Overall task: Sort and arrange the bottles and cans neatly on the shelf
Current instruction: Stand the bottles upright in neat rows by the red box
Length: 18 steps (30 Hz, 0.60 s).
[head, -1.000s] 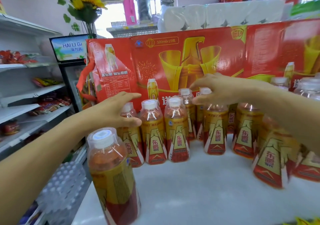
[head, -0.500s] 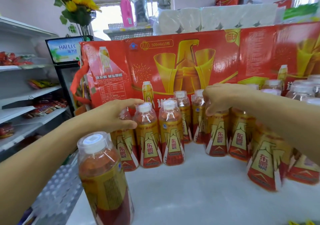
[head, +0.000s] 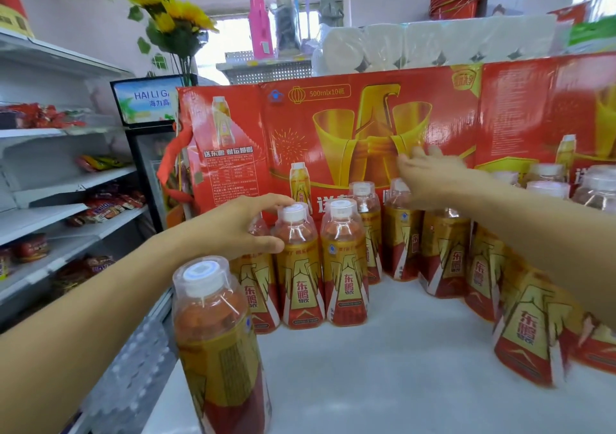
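Several orange drink bottles with red and gold labels stand in a row on a white shelf top (head: 393, 360). My left hand (head: 233, 226) is wrapped around the upper part of the leftmost bottle of the row (head: 256, 283), its fingertips touching the cap of the neighbouring bottle (head: 300, 267). My right hand (head: 430, 175) hovers with spread fingers above the caps of bottles in the middle of the row (head: 400, 233), holding nothing. One lone bottle (head: 216, 343) stands apart at the front left edge.
Red cartons (head: 333, 126) form a wall right behind the row. More bottles (head: 526, 323) crowd the right side. White paper rolls (head: 433, 43) lie on top of the cartons. Snack shelves (head: 66, 206) and a drinks fridge (head: 146, 153) stand to the left.
My right hand has let go of a middle bottle's top and lifted with fingers spread. My left hand stays on the leftmost bottle. The view has moved closer.
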Each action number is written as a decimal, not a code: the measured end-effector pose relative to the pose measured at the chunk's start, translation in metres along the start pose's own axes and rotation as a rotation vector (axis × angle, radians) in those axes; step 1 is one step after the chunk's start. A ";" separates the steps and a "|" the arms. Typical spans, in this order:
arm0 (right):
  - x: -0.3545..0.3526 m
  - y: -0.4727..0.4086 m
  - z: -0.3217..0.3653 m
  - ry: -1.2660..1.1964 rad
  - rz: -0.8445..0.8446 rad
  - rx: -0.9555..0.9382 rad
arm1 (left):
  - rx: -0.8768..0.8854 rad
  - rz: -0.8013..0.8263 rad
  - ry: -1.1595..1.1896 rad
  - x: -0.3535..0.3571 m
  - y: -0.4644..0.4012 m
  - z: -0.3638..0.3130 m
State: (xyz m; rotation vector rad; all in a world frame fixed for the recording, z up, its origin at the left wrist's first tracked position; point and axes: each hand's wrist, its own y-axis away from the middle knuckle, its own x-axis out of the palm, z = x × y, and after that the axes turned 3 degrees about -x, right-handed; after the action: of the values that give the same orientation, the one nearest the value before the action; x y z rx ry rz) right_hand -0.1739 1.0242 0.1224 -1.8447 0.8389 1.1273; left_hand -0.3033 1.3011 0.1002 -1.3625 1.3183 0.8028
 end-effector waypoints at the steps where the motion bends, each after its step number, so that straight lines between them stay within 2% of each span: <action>1: 0.001 -0.007 0.007 -0.074 -0.072 -0.072 | 0.004 -0.005 0.000 0.000 0.000 0.000; 3: -0.001 -0.020 0.022 -0.217 -0.046 -0.192 | -0.001 -0.010 -0.002 0.001 0.000 -0.001; 6: 0.003 -0.037 0.039 -0.309 0.100 -0.241 | -0.010 -0.005 -0.004 0.001 -0.001 0.000; 11: 0.002 -0.041 0.038 -0.519 0.062 -0.203 | -0.011 -0.009 -0.013 0.002 0.000 0.001; 15: 0.001 -0.028 0.029 -0.519 0.017 -0.214 | 0.001 -0.024 -0.029 0.002 0.000 -0.002; 18: -0.002 -0.013 0.018 -0.545 0.044 -0.226 | 0.006 -0.017 -0.030 0.002 0.000 -0.004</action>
State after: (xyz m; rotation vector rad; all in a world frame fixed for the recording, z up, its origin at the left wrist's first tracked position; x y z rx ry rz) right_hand -0.1709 1.0461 0.1231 -1.5704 0.4490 1.7037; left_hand -0.3041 1.2972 0.0993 -1.3509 1.2834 0.8042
